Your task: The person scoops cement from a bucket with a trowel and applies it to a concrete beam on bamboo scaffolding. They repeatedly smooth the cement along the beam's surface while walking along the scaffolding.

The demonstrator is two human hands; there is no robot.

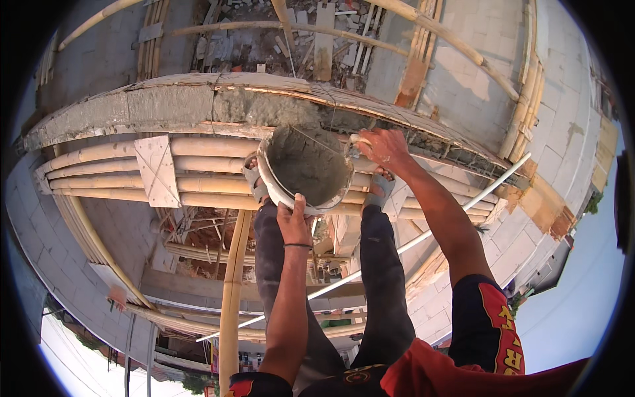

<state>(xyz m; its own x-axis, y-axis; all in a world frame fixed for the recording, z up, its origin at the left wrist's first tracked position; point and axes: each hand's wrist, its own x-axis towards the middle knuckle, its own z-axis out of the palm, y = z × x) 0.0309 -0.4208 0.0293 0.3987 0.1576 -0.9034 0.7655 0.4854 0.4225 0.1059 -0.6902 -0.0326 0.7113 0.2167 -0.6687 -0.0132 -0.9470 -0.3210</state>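
Observation:
A round bucket point(305, 165) of grey wet mortar is tilted over the bamboo beside a long strip of formwork point(169, 106) with grey cement along it. My left hand point(295, 221) grips the bucket's near rim, thumb on top. My right hand point(387, 149) is closed at the bucket's right side, around a pale part that I cannot make out. A thin line crosses the bucket's mouth. Wet cement lies in the strip just beyond the bucket.
My sandalled feet point(376, 188) rest on bundled bamboo poles point(99, 182) above open gaps with rubble below. A white pipe point(463, 210) slants across on the right. An upright bamboo pole point(233, 291) stands left of my legs. Block walls point(555, 132) and more poles surround me.

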